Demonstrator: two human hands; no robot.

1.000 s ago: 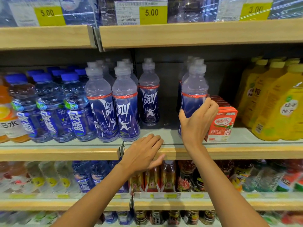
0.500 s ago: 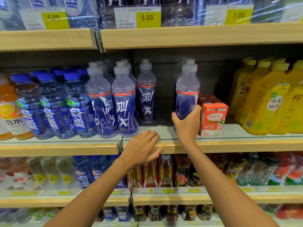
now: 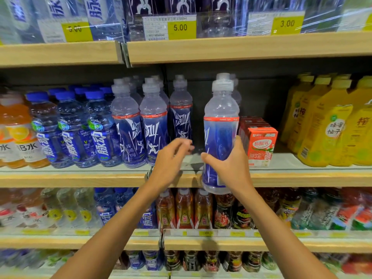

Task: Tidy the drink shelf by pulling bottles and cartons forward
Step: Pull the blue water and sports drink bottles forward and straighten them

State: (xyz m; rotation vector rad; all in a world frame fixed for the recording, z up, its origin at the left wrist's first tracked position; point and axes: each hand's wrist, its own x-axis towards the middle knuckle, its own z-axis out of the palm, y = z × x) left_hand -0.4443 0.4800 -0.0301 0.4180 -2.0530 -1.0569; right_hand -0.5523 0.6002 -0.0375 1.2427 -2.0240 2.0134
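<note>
you'd pulled the blue bottle (image 3: pixel 220 125) out past the shelf lip (image 3: pixel 80 178) | your right hand (image 3: pixel 231 166) gripped its lower half | your left hand (image 3: pixel 171 158) lifted off, fingers loose, empty

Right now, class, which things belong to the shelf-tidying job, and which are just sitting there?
In the job: right hand, blue sports bottle it grips, left hand, red cartons.
Just there: yellow juice bottles, price tags, lower-shelf drinks.
</note>
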